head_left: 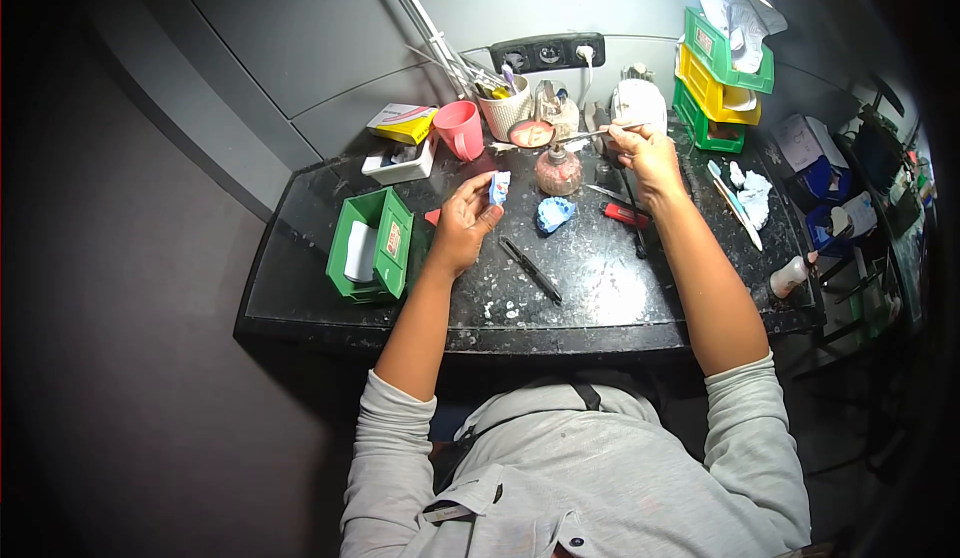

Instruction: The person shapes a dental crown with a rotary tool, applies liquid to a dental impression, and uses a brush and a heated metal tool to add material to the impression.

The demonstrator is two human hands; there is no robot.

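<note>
In the head cam view, our left hand (462,226) has its grip pinched around a small blue-and-white dental cast (499,188), held up off the table (600,288) just left of the glass burner (558,171). Our right hand (648,153) grip is pinching a thin metal instrument (598,135). Its long axis runs left from the fingers with the tip above the burner, so the cast sits left of and a bit below that tip, near but not touching.
</note>
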